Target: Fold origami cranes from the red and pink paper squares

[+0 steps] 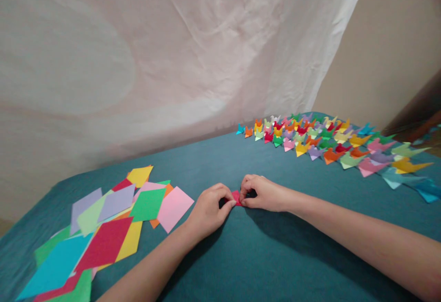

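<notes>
Between my two hands, near the middle of the table, is a small piece of folded red paper (236, 197). My left hand (212, 208) pinches its left side with thumb and fingertips. From the other side, my right hand (259, 193) grips the right edge, its fingers curled inward. Much of the paper is hidden behind the fingertips, so its exact folded shape is not clear. Both hands rest low, close to the cloth.
Loose square paper sheets (149, 205) in many colours overlap on the left of the teal-covered table (213, 265). Rows of folded paper birds (332, 155) stand at the back right. A pale draped cloth (193, 54) hangs behind the table.
</notes>
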Demonstrator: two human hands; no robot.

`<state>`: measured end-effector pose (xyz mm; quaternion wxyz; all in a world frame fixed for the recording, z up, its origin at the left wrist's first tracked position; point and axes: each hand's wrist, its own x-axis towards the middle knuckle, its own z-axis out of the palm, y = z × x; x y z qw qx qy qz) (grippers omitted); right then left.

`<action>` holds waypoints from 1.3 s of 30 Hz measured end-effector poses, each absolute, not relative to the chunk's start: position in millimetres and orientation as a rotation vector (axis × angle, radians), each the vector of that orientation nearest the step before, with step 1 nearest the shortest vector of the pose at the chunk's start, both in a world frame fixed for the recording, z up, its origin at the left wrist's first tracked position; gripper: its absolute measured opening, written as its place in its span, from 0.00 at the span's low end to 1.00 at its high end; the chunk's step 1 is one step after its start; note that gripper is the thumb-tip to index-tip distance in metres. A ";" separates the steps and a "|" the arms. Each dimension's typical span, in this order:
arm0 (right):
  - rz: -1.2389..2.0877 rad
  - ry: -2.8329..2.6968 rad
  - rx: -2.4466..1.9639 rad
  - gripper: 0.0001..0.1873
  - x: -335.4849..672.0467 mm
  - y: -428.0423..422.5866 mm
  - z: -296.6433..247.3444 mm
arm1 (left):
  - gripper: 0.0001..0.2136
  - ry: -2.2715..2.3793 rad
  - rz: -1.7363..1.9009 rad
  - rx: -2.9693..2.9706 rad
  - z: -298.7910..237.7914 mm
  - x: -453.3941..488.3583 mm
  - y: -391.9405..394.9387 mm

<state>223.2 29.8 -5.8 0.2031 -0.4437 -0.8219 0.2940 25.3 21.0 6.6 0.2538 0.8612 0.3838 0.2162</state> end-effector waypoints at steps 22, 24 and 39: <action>0.088 -2.723 -0.797 0.20 241.2 -1.3 -10.5 | 0.05 1.038 0.586 2.353 7.2 23.7 22.0; 0.014 -2.756 -0.773 0.19 240.1 -1.2 -11.0 | 0.05 1.039 0.586 2.355 6.8 24.1 22.1; -0.099 -2.796 -0.810 0.16 236.1 -3.0 -7.6 | 0.07 1.050 0.592 2.387 6.5 23.8 17.1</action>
